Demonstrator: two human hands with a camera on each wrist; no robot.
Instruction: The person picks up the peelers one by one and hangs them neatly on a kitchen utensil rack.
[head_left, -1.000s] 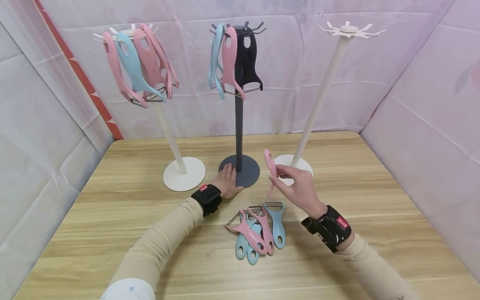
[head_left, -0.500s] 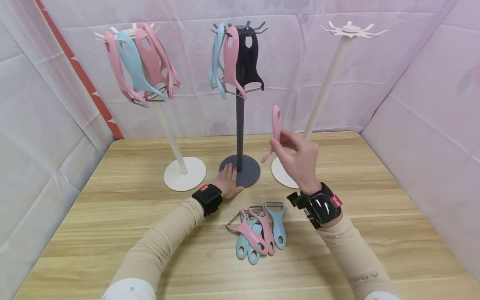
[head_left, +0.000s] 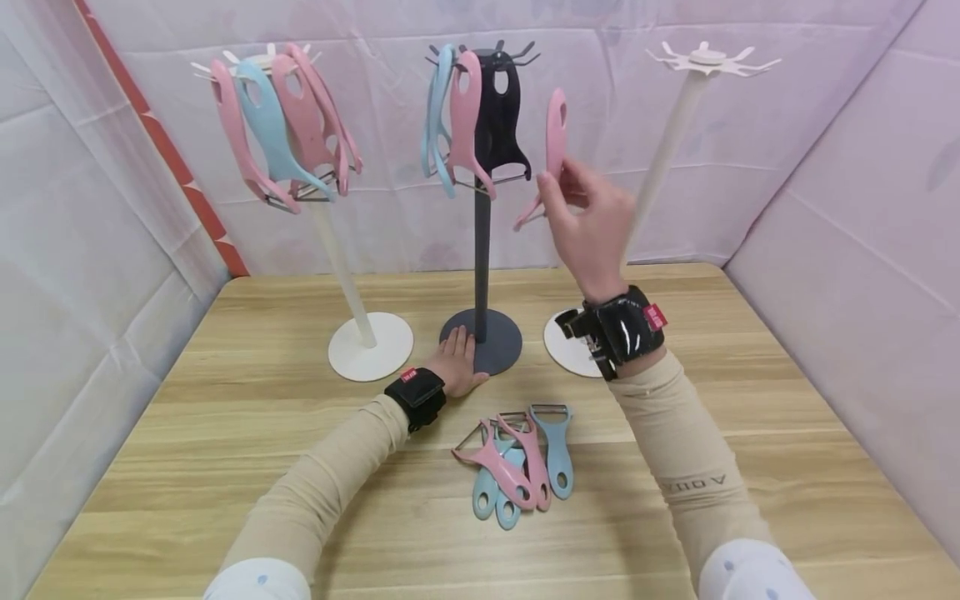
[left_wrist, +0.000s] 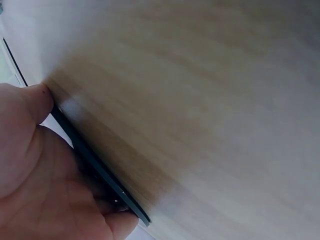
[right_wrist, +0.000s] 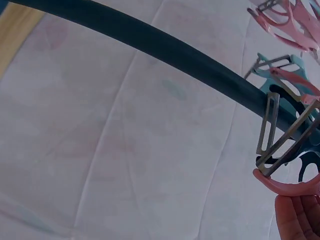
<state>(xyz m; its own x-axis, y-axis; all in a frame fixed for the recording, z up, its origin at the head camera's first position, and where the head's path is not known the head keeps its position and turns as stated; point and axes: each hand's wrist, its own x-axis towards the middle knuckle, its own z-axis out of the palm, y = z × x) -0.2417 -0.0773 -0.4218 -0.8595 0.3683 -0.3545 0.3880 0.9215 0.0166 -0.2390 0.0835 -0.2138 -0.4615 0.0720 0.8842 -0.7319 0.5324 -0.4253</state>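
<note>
The pink peeler (head_left: 554,146) is raised at 3 o'clock of the dark stand's (head_left: 480,250) hooks, pinched in the right hand (head_left: 588,221) grip. The left hand (head_left: 453,367) lies flat, fingers straight, on that stand's base. Three stands rise from the surface (head_left: 300,467); five loose peelers (head_left: 517,462) lie at 6 o'clock.

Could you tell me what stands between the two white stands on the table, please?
In the head view, the dark stand stands between the left white stand and the right white stand; the left hand rests on its base.
</note>
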